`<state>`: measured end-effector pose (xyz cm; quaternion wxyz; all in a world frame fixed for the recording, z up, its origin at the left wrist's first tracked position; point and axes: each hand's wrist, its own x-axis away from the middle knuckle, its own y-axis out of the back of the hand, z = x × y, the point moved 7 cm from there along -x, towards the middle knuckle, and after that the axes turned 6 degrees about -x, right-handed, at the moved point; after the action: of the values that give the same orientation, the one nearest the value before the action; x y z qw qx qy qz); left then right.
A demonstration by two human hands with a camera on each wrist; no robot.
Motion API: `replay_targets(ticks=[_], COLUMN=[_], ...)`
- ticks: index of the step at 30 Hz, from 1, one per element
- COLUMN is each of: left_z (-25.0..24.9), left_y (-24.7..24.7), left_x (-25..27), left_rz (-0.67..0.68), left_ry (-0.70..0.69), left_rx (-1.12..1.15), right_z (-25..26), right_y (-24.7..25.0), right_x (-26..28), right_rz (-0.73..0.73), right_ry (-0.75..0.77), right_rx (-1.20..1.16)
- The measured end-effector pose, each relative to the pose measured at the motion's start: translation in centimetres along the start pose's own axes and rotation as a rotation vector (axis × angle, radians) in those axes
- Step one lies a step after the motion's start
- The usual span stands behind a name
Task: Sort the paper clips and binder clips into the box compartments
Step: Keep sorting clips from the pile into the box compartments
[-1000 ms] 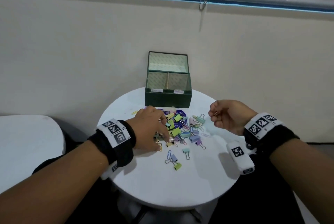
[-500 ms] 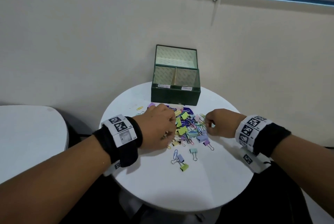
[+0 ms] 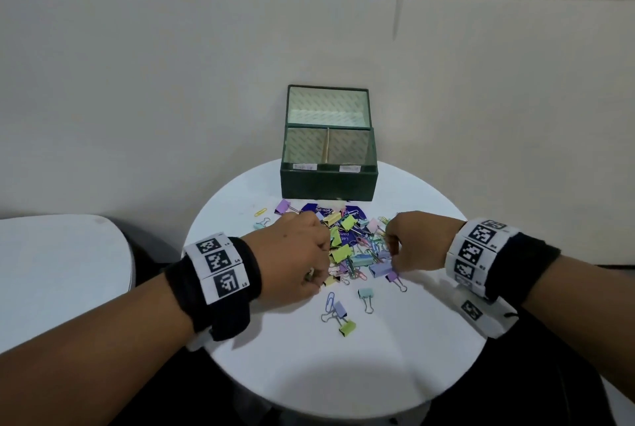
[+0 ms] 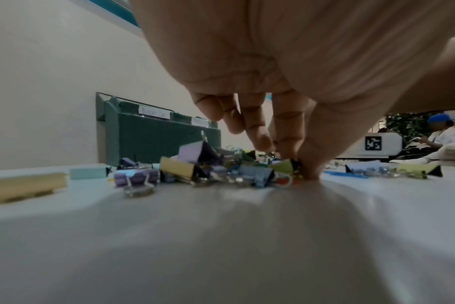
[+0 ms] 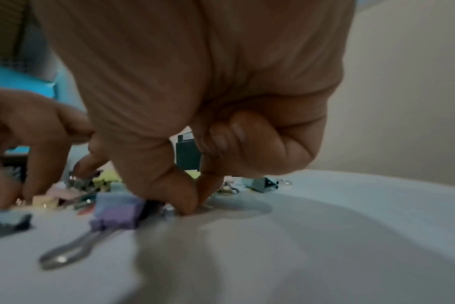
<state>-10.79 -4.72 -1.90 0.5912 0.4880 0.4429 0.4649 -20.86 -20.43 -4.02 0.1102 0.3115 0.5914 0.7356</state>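
Observation:
A pile of pastel binder clips and coloured paper clips [image 3: 355, 248] lies mid-table in front of the dark green box [image 3: 328, 185], whose lid stands open and whose two front compartments carry labels. My left hand [image 3: 318, 279] reaches into the pile's left side; in the left wrist view its thumb and forefinger [image 4: 298, 164] pinch a green binder clip [image 4: 282, 166]. My right hand [image 3: 391, 253] is down at the pile's right edge. In the right wrist view its thumb and forefinger [image 5: 198, 202] pinch a small wire clip against the table, other fingers curled.
The round white table [image 3: 343, 374] has bare surface toward me. A few stray clips [image 3: 338, 314] lie nearer me. A blue card [image 3: 316, 210] sits under the pile. A second white table [image 3: 62, 271] stands left. The wall is just behind the box.
My right hand, raised with a clip pinched a second ago, has come down to the pile's right edge. My left hand has stayed in the pile.

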Motion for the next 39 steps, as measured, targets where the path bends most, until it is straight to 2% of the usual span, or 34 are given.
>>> replay_targets(ticks=[2,3,4,7,8,10,11,13,16,18,21,24,27,29,32,35,37,39], left_z=[-0.2,-0.2,-0.2,0.1,0.4,1.5,2.2,3.2,4.0,4.2,2.8,1.7,1.4,0.8,0.1,0.4,1.4,3.0], left_y=[0.3,0.4,0.5,1.1,1.4,1.7,1.5,1.0,1.2,1.6,1.5,0.1,0.0,0.1,-0.1,1.1,2.5,3.2], left_x=[0.0,0.0,-0.1,-0.1,-0.1,-0.1,-0.2,-0.2,-0.2,-0.1,0.4,0.7,0.3,0.0,-0.4,-0.7,-0.7,-0.1], left_rz=[-0.041,-0.058,-0.076,-0.154,-0.186,-0.195,-0.164,-0.101,-0.133,-0.164,-0.125,-0.009,0.028,0.011,0.000,-0.024,-0.018,-0.008], left_ry=[-0.014,-0.021,-0.025,-0.003,0.014,0.079,0.130,0.211,0.283,0.301,0.175,0.082,0.056,0.009,-0.017,0.033,0.156,0.343], left_rx=[-0.035,-0.034,-0.025,0.044,0.087,0.161,0.175,0.168,0.107,0.136,0.214,0.136,0.072,0.052,-0.007,-0.046,0.020,0.228], right_z=[0.2,0.0,-0.4,-1.0,-1.1,-1.6,-1.7,-1.7,-0.3,1.4,3.4,4.8,6.0,5.6,3.6,2.2,1.8,1.3], right_y=[0.5,1.0,1.4,2.2,2.7,3.9,4.9,7.3,11.2,13.1,13.2,12.2,8.8,6.0,3.0,1.8,1.4,1.3], right_x=[-0.1,-0.2,-0.4,-0.6,-0.8,-1.7,-2.2,-3.3,-5.1,-6.3,-6.8,-4.8,-1.9,-0.7,-0.2,-0.2,0.0,0.1], right_rz=[0.009,0.017,0.038,0.165,0.188,0.144,0.080,-0.092,-0.350,-0.458,-0.444,-0.428,-0.216,-0.076,-0.014,-0.015,-0.012,-0.047], right_ry=[0.002,0.006,0.000,-0.014,-0.012,-0.028,-0.040,-0.028,0.038,0.096,0.117,0.224,0.343,0.336,0.263,0.240,0.254,0.273], right_rx=[0.018,-0.073,-0.278,-1.312,-1.543,-1.739,-1.725,-1.506,-0.985,-0.673,-0.435,-0.378,-0.279,-0.160,-0.026,-0.068,-0.085,-0.082])
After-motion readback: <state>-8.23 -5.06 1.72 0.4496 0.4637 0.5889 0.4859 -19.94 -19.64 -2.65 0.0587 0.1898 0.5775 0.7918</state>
